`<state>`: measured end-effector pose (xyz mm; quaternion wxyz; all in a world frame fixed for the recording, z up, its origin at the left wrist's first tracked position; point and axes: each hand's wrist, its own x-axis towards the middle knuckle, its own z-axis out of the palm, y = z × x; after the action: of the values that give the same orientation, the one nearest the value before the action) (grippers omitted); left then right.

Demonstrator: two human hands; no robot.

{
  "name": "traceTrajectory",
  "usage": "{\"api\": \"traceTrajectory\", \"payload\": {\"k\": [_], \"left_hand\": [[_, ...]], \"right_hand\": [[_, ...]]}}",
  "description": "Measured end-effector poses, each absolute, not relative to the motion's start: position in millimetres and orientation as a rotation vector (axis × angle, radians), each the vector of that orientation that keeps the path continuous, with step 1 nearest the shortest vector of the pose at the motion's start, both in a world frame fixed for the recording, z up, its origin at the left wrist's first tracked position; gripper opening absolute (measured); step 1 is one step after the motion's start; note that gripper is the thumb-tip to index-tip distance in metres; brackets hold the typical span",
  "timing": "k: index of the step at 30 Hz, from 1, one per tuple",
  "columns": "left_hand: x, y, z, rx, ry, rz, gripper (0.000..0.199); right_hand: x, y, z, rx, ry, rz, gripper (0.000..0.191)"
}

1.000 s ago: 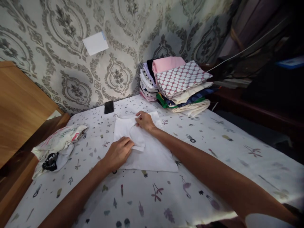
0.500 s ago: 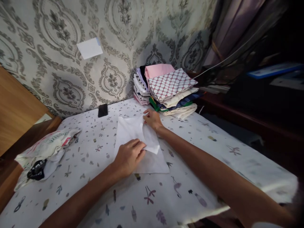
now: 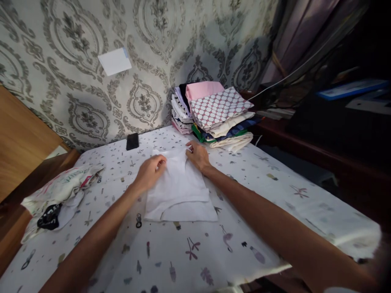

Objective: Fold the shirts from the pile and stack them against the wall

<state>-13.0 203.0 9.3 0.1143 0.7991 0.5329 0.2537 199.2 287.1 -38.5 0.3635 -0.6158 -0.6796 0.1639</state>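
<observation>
A thin white garment lies flat and partly folded on the patterned bed sheet, with a layer edge running across its lower part. My left hand is at its upper left corner, fingers curled in on the fabric. At the upper right corner is my right hand, thumb and forefinger bent together at the garment's edge. The fingertips of both hands are partly hidden, so the exact grip is hard to see.
Folded clothes are stacked against the wall at the back right. A black phone lies near the wall. On the left edge is a crumpled printed bag with dark and white cloth. A white card is on the wallpaper.
My left hand has moved up and away from the garment's middle to its upper left corner. The garment's upper layer now lies spread lower and flatter. My right hand has barely shifted.
</observation>
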Motion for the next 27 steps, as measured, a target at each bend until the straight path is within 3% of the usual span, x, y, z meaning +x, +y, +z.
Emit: {"api": "traceTrajectory", "payload": {"k": [4,11,13,18,21,27], "left_hand": [[-43.4,265.9,-9.5,2.259,1.899,0.752,0.026],[-64.2,302.8,-22.9,2.137,1.956,0.656,0.01],[-68.6,304.4,-22.4,2.108,1.999,0.661,0.01],[-61.4,289.1,-20.8,2.148,2.108,0.776,0.032],[-44.8,269.5,-21.4,2.433,1.923,0.87,0.024],[-33.1,242.9,-34.9,2.633,1.826,0.579,0.016]], "right_hand": [[195.9,283.0,-39.6,-1.541,-1.74,0.358,0.038],[195.1,279.0,-37.8,-1.56,-1.708,0.371,0.041],[195.2,279.2,-38.1,-1.615,-1.744,0.38,0.041],[195.7,281.1,-41.2,-1.652,-1.826,0.366,0.043],[196.3,282.9,-43.2,-1.619,-1.803,0.363,0.043],[198.8,279.6,-42.1,-1.622,-1.85,0.256,0.045]]}}
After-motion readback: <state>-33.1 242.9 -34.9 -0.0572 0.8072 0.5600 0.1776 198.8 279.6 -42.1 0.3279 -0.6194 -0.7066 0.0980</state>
